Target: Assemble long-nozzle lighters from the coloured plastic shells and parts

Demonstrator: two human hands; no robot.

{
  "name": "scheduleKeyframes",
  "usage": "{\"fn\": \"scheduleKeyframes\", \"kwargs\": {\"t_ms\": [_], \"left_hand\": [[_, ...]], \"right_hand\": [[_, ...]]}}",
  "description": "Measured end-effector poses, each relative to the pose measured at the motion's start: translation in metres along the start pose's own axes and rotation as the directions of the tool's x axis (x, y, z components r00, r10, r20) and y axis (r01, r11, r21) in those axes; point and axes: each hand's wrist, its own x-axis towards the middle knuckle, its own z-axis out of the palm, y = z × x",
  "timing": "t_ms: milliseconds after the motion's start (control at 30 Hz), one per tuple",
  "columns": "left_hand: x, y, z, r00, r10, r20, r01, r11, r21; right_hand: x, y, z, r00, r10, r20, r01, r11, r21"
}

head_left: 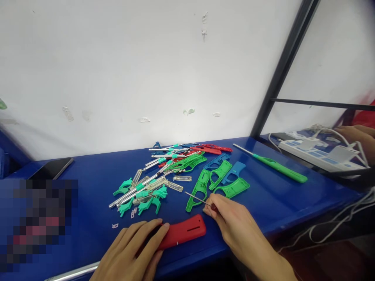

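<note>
My left hand (131,251) grips the red handle (190,233) of a long-nosed lighter against the table's front edge. A silver tube (74,271) runs out to the lower left of that hand, apparently the same lighter's nozzle. In my right hand (234,218) is a small screwdriver (198,199) with a dark red handle, its thin shaft pointing left over a green shell half (202,183). Behind the hands lies a heap of lighter parts: silver nozzles (129,195), turquoise triggers (149,203), transparent fuel tanks (175,186) and red shell pieces (211,149).
A whole green lighter (278,168) lies at the right on the blue table (93,171). A phone (54,168) rests at the back left. Beyond a black post (278,74) sit a white power strip (319,154) and another person's hand (359,138). The lower-left area is pixelated.
</note>
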Motion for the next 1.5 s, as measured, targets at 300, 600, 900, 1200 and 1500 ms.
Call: {"fn": "scheduleKeyframes", "kwargs": {"t_ms": [300, 600, 900, 1200, 1500], "left_hand": [[0.001, 0.002, 0.000, 1.000, -0.015, 0.025, 0.015, 1.000, -0.004], [-0.001, 0.002, -0.001, 0.999, -0.023, 0.049, 0.022, 1.000, 0.003], [0.026, 0.014, -0.013, 0.996, -0.047, -0.077, 0.044, 0.998, -0.036], [0.091, 0.041, -0.019, 0.983, -0.045, -0.180, 0.027, 0.994, -0.102], [0.098, 0.043, -0.013, 0.979, -0.025, -0.202, 0.005, 0.995, -0.098]], "right_hand": [[0.001, 0.002, 0.003, 0.997, 0.021, -0.078, 0.011, 0.919, 0.395], [0.002, -0.001, -0.004, 0.991, 0.117, -0.067, -0.061, 0.830, 0.555], [0.015, -0.019, -0.009, 0.992, 0.127, -0.016, -0.072, 0.657, 0.751], [0.023, -0.038, 0.000, 0.985, 0.101, 0.137, -0.158, 0.257, 0.953], [0.020, -0.034, 0.000, 0.981, 0.121, 0.149, -0.172, 0.215, 0.961]]}}
